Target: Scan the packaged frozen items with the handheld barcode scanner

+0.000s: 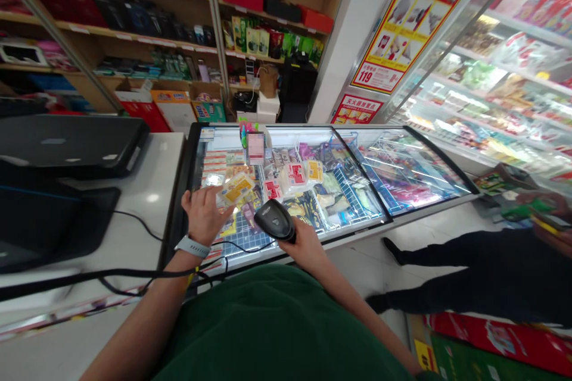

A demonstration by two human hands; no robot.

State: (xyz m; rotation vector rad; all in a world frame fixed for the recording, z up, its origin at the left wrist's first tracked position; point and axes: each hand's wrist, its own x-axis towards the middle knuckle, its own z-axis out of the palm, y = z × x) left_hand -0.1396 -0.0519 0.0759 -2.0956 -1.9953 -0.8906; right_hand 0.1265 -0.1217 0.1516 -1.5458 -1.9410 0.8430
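Observation:
My right hand point(308, 247) is wrapped around the handle of a black barcode scanner point(274, 220), its head toward the freezer's glass top. On the left, my left hand point(203, 211), with a watch on the wrist, has its thumb and fingers at the edge of a clear pack with a yellow label point(238, 188). The fingers' grip on that pack is partly hidden. To the right, on the glass, are packs with red labels point(295, 174) and another yellow-labelled pack point(314, 171). The scanner's black cable point(243, 247) passes below my left hand.
A chest freezer point(357, 232) with a sliding glass top spans the front. A white counter point(163, 161) with black equipment point(67, 143) stands left. Shelves point(147, 41) rise behind. At right, another person in dark trousers point(447, 274) stands near a lit display fridge point(504, 71).

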